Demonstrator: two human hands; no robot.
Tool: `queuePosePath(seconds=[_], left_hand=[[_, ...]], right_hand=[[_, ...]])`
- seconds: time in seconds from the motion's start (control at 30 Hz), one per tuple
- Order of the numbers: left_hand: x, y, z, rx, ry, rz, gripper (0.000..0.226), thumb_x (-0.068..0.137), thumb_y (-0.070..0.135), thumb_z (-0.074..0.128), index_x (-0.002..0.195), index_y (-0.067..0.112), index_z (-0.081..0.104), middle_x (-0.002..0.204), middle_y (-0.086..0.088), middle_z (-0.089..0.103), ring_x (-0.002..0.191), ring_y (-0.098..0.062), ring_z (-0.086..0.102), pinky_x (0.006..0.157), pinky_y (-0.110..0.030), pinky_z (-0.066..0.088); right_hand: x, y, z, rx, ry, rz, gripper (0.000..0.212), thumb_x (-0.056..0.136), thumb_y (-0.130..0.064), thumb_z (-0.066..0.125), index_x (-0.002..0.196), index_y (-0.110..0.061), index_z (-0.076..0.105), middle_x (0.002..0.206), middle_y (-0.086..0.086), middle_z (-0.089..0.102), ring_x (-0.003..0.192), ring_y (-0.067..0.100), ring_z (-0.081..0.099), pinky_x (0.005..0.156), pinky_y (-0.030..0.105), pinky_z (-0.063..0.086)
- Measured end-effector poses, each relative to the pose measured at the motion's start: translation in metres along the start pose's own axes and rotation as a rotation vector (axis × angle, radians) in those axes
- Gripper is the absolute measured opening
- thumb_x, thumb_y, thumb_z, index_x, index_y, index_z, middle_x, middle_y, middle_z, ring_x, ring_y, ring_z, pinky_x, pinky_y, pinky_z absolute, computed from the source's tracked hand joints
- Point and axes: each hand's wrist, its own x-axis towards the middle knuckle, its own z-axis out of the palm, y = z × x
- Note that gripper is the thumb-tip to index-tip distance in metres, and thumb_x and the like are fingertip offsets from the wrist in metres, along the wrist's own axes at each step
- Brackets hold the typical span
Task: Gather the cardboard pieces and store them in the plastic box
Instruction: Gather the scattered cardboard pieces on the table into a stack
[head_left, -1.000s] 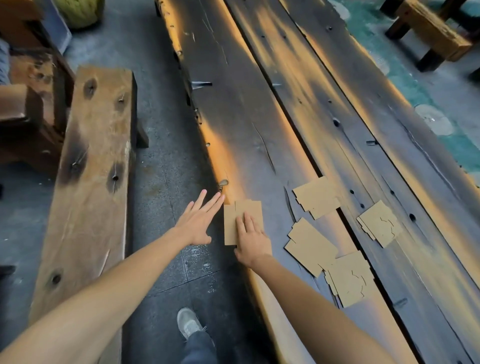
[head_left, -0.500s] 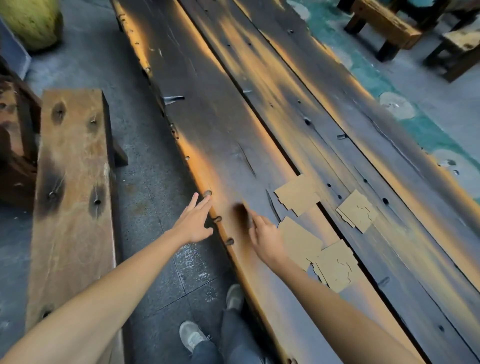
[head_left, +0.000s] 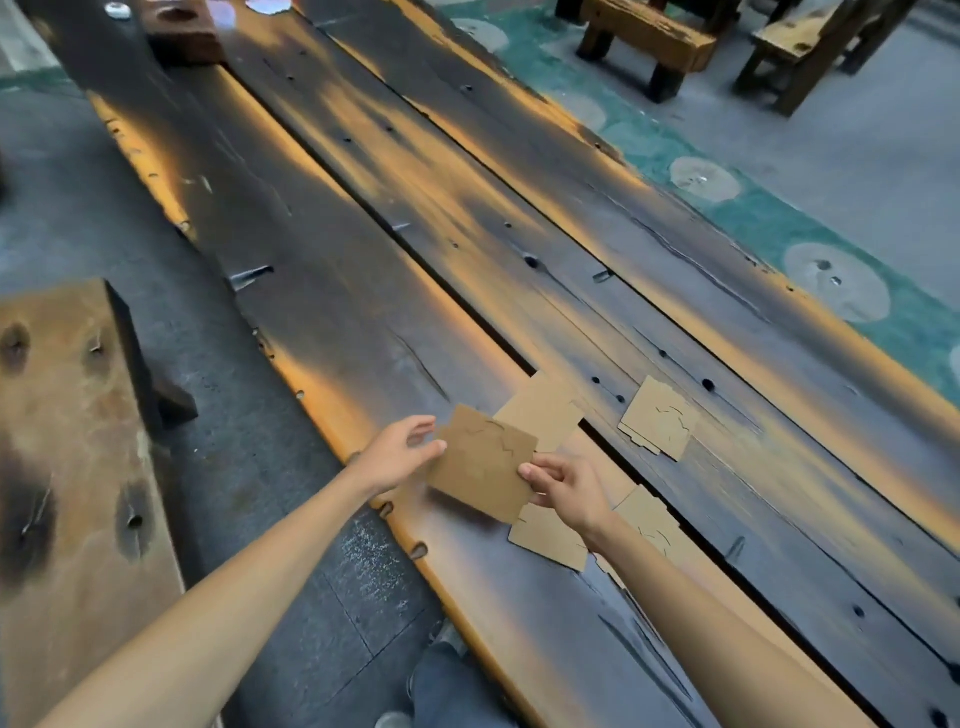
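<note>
A brown cardboard piece (head_left: 480, 467) with cut lines hangs just above the dark plank table (head_left: 332, 270). My right hand (head_left: 569, 491) pinches its right edge. My left hand (head_left: 400, 452) touches its left edge with thumb and fingers. Flat on the table lie more cardboard pieces: one behind the held piece (head_left: 543, 410), one to the far right (head_left: 660, 418), one under my right wrist (head_left: 545, 540), and one partly hidden by my right forearm (head_left: 649, 525). No plastic box is in view.
A rough wooden bench (head_left: 67, 441) stands left of the table, across a strip of grey floor. A brown block (head_left: 182, 28) rests at the table's far end. Two wooden benches (head_left: 649, 36) stand on the floor at the back right. My shoe (head_left: 395, 719) shows below.
My right hand lifted a cardboard piece off the table edge, and my left hand came in from the table's side to take its other edge. The camera tilted up along the table.
</note>
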Motion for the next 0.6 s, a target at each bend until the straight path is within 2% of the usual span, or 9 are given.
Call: queuePosePath(seconds=[0.07,0.1,0.17,0.27,0.33,0.37,0.43,0.5,0.6], left_hand=[[0.013,0.003,0.006,-0.101,-0.026,-0.001,0.046,0.098,0.015,0.065,0.142,0.005,0.053,0.140,-0.011,0.062,0.128,-0.019,0.058,0.099,-0.017,0.047],[0.018,0.004,0.009,-0.164,-0.028,-0.005,0.041,0.098,0.010,0.064,0.138,0.005,0.057,0.132,-0.012,0.067,0.120,-0.019,0.062,0.097,-0.019,0.051],[0.027,0.000,0.010,-0.265,-0.038,-0.034,0.032,0.097,0.005,0.064,0.129,0.005,0.063,0.114,-0.010,0.076,0.110,-0.024,0.070,0.096,-0.035,0.057],[0.036,-0.002,0.011,-0.302,-0.086,-0.086,0.019,0.095,0.004,0.066,0.113,0.010,0.070,0.095,-0.003,0.082,0.101,-0.027,0.075,0.081,-0.037,0.060],[0.043,0.002,0.014,-0.323,-0.119,-0.100,0.019,0.094,0.000,0.067,0.109,0.012,0.070,0.094,-0.004,0.082,0.096,-0.026,0.075,0.078,-0.039,0.062],[0.046,0.003,0.015,-0.336,-0.125,-0.104,0.022,0.093,-0.002,0.067,0.109,0.012,0.070,0.095,-0.006,0.082,0.094,-0.026,0.075,0.077,-0.038,0.062],[0.051,0.007,0.016,-0.357,-0.138,-0.117,0.027,0.091,-0.004,0.068,0.114,0.010,0.069,0.099,-0.011,0.081,0.092,-0.024,0.075,0.073,-0.034,0.062],[0.057,0.010,0.017,-0.377,-0.152,-0.137,0.030,0.091,-0.005,0.069,0.118,0.007,0.067,0.101,-0.014,0.080,0.086,-0.020,0.077,0.067,-0.028,0.061],[0.067,0.012,0.017,-0.398,-0.121,-0.171,0.033,0.089,-0.005,0.070,0.121,0.004,0.066,0.098,-0.016,0.080,0.081,-0.018,0.077,0.065,-0.028,0.063]], right_hand=[[0.003,0.000,-0.005,0.034,-0.003,0.010,0.017,0.101,-0.013,0.063,0.103,-0.017,0.080,0.097,0.002,0.082,0.092,0.011,0.077,0.078,0.024,0.060],[0.005,0.000,-0.007,0.044,-0.006,0.011,0.018,0.102,-0.013,0.062,0.104,-0.016,0.079,0.098,0.003,0.082,0.093,0.011,0.077,0.079,0.024,0.061],[0.009,0.001,-0.012,0.064,-0.012,0.023,0.019,0.103,-0.013,0.061,0.104,-0.018,0.079,0.098,0.001,0.082,0.095,0.011,0.076,0.081,0.026,0.061],[0.015,0.006,-0.018,0.067,0.011,0.053,0.022,0.104,-0.014,0.059,0.103,-0.022,0.079,0.097,0.002,0.081,0.093,0.011,0.073,0.089,0.034,0.061],[0.023,0.010,-0.023,0.097,0.044,0.074,0.022,0.104,-0.014,0.057,0.107,-0.023,0.078,0.103,0.013,0.079,0.093,0.012,0.067,0.093,0.039,0.058],[0.027,0.011,-0.024,0.110,0.062,0.085,0.022,0.105,-0.014,0.057,0.111,-0.021,0.076,0.105,0.013,0.079,0.094,0.013,0.066,0.093,0.038,0.058],[0.034,0.011,-0.028,0.136,0.100,0.114,0.023,0.105,-0.013,0.057,0.118,-0.019,0.074,0.099,-0.001,0.081,0.091,0.009,0.067,0.083,0.027,0.058],[0.039,0.011,-0.030,0.173,0.166,0.156,0.019,0.102,-0.014,0.062,0.117,-0.018,0.072,0.090,-0.011,0.080,0.084,0.004,0.067,0.071,0.017,0.055],[0.046,0.013,-0.032,0.239,0.269,0.212,0.010,0.097,-0.019,0.070,0.106,-0.019,0.074,0.088,-0.010,0.078,0.083,0.001,0.070,0.066,0.018,0.058]])
